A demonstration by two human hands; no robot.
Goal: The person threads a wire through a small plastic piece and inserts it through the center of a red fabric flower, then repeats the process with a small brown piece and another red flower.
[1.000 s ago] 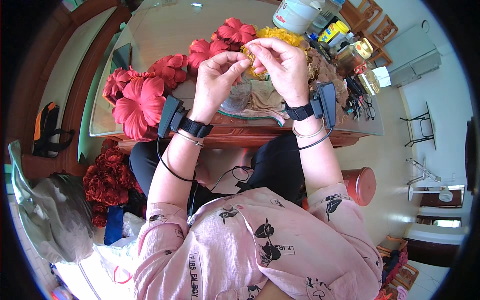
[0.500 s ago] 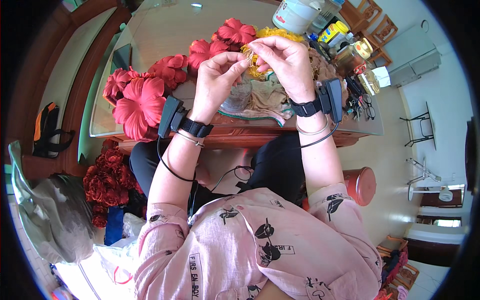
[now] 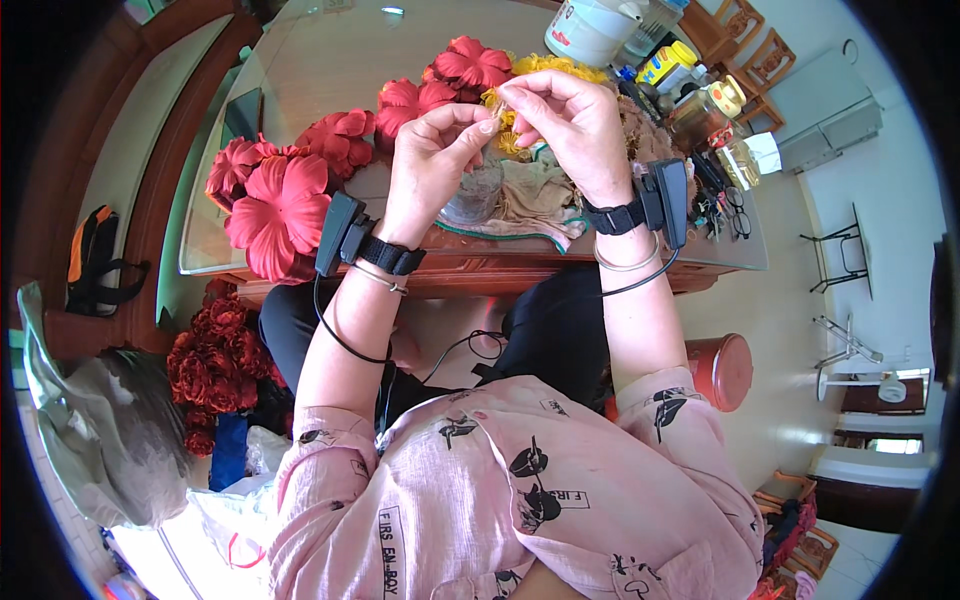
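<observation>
Above the table's near side my two hands meet fingertip to fingertip. Thumb and forefinger of my left hand [image 3: 428, 165] pinch a small, pale, thin strand-like piece [image 3: 498, 108]; its exact kind is too small to make out. My right hand [image 3: 582, 125] pinches the same piece from the other side. Behind the fingers lies a heap of yellow frilly strands [image 3: 540, 66]. Red artificial flowers [image 3: 282, 205] with broad petals spread to the left of my left hand. Beneath my hands rest a greyish round object [image 3: 472, 200] and a beige cloth with a green edge [image 3: 545, 205].
A white bucket [image 3: 592, 32], a yellow bottle [image 3: 668, 66] and a lidded jar [image 3: 703, 112] stand at the far right. Eyeglasses [image 3: 738, 213] lie near the glass-topped table's right edge. Dark red flowers [image 3: 215, 350] sit below left, and a red bucket [image 3: 722, 372] is on the floor.
Both hands stay in nearly the same place. The fingertips have shifted slightly, and less of the pale strand-like piece shows between them.
</observation>
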